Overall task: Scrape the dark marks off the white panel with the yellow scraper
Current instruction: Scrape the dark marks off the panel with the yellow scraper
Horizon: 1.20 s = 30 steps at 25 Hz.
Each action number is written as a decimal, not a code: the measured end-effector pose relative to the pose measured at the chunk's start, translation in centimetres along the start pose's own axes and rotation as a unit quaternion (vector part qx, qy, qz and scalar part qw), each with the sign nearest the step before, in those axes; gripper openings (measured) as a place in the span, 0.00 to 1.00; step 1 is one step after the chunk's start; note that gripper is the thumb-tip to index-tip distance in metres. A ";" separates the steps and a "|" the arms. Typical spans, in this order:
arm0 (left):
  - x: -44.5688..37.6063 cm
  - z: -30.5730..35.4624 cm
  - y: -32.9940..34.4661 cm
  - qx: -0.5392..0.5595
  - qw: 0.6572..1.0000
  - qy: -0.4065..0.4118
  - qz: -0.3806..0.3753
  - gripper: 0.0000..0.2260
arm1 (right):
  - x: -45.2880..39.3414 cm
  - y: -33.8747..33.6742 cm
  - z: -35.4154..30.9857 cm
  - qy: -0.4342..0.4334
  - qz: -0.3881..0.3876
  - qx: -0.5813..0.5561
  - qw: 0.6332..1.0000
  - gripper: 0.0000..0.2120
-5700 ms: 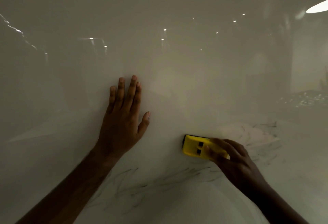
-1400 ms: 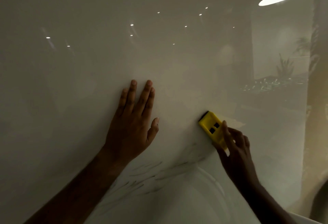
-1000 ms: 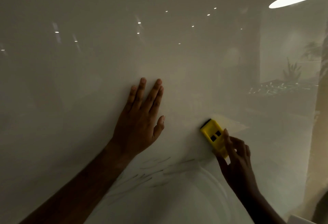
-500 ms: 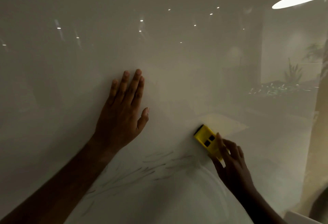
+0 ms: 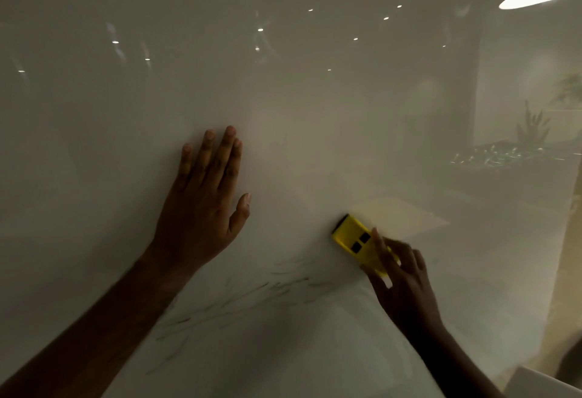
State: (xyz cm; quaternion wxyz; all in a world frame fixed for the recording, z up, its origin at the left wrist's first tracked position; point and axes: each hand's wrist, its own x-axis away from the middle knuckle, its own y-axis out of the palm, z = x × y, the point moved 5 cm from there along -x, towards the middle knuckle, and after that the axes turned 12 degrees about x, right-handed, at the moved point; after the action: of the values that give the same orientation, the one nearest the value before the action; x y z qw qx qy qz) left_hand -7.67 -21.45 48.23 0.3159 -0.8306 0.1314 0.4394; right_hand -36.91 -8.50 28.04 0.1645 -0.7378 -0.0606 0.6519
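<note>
A glossy white panel (image 5: 283, 107) fills nearly the whole view. My left hand (image 5: 204, 205) lies flat on it with the fingers pointing up and holds nothing. My right hand (image 5: 400, 281) grips the lower end of the yellow scraper (image 5: 354, 240), a small block with two dark square holes. Its dark blade edge points up and to the left and rests against the panel. Thin dark marks (image 5: 252, 296) streak the panel below and between my hands, running from lower left to upper right.
The panel's right edge (image 5: 563, 271) runs down the far right side, with a tan surface beyond it. A white corner (image 5: 541, 382) shows at the bottom right. Reflections of ceiling lights and plants shine in the panel's upper and right parts.
Over the last second the scraper and my right hand slid a little down and left toward the marks. My left hand shifted left on the panel and stays flat.
</note>
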 end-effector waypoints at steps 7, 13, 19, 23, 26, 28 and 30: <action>0.7 -0.3 -0.3 0.010 1.000 -0.003 0.000 0.36 | 3.4 1.7 -5.6 -0.138 -0.045 -0.018 0.989 0.32; 1.7 -1.2 -0.5 0.012 1.000 -0.001 -0.005 0.36 | 3.6 1.0 1.0 0.020 -0.055 0.017 0.998 0.43; 1.1 0.3 0.2 0.032 0.999 -0.019 0.013 0.37 | 3.9 1.3 -0.3 0.015 -0.054 0.020 0.998 0.39; 0.6 1.3 0.8 0.031 0.999 -0.008 0.007 0.37 | 7.7 1.4 4.0 0.084 -0.074 0.025 0.993 0.42; 0.3 1.9 1.2 0.026 1.000 0.006 -0.003 0.37 | 7.5 0.7 9.2 0.239 -0.074 0.009 0.968 0.46; 0.1 2.1 1.2 0.027 1.000 0.010 -0.009 0.38 | 5.5 0.0 12.2 0.281 -0.056 -0.011 0.958 0.45; -0.1 2.2 1.2 0.028 0.999 0.013 -0.013 0.38 | 3.4 -0.6 13.9 0.281 -0.051 -0.019 0.958 0.45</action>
State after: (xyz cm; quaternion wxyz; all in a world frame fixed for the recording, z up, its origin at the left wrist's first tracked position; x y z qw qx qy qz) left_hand -9.75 -20.92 46.88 0.3426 -0.8288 0.1373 0.4205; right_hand -49.97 -4.62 23.66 0.1938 -0.8902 -0.0620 0.4076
